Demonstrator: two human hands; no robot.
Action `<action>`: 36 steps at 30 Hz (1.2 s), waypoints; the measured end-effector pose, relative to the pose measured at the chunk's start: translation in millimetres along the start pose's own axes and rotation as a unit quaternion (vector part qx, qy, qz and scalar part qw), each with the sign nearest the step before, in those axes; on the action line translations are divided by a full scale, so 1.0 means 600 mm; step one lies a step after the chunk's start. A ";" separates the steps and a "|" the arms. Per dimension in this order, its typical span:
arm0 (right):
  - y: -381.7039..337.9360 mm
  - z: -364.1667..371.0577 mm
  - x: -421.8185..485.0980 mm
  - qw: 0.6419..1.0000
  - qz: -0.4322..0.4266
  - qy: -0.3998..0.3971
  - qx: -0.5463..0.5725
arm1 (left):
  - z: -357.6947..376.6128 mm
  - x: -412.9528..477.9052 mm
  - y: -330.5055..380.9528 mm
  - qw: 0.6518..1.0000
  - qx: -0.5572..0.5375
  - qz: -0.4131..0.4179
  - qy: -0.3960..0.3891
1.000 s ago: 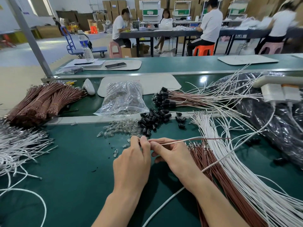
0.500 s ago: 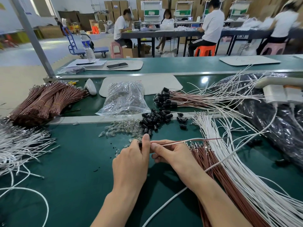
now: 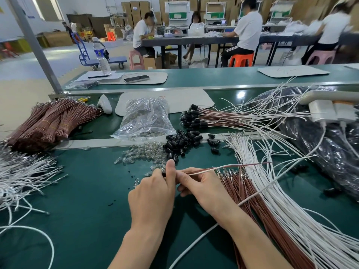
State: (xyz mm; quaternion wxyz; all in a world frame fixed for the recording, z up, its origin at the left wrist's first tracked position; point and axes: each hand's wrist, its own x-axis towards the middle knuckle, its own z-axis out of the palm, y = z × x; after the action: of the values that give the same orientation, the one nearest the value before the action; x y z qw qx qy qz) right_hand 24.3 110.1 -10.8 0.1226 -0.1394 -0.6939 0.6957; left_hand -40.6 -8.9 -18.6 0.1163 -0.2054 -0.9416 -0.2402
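Brown and white wire pair (image 3: 223,167) lies at worktop (image 3: 77,210) centre, pinched in the right hand (image 3: 204,187) grip. The left hand (image 3: 153,193) grip pinches a black socket (image 3: 163,174) at the wire ends. Step, as judged: seating the leads. The next move calls for a straight push. At 12 o'clock, a clear bag (image 3: 144,113) holds glass bulbs (image 3: 143,133).

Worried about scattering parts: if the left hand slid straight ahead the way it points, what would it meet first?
The left hand would probably meet the loose clear bulbs first, black caps just behind; depth is unclear.
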 end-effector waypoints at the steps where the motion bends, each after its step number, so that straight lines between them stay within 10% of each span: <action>1: 0.000 0.000 0.000 1.000 0.002 -0.002 0.000 | 0.001 0.001 -0.001 1.000 0.007 0.001 -0.004; 30: -0.012 -0.002 -0.005 1.000 0.004 -0.017 0.015 | 0.001 0.007 -0.002 0.996 0.051 0.008 -0.075; 36: -0.011 -0.001 -0.005 0.999 -0.008 -0.010 0.051 | -0.004 0.001 0.001 0.979 -0.198 0.019 -0.033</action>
State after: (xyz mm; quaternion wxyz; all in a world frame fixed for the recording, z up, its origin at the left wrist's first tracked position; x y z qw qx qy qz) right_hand 27.4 109.8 -4.0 0.1281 -0.1206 -0.6597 0.7307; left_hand -40.5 -9.4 -15.9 0.0467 -0.2501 -0.8745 -0.4128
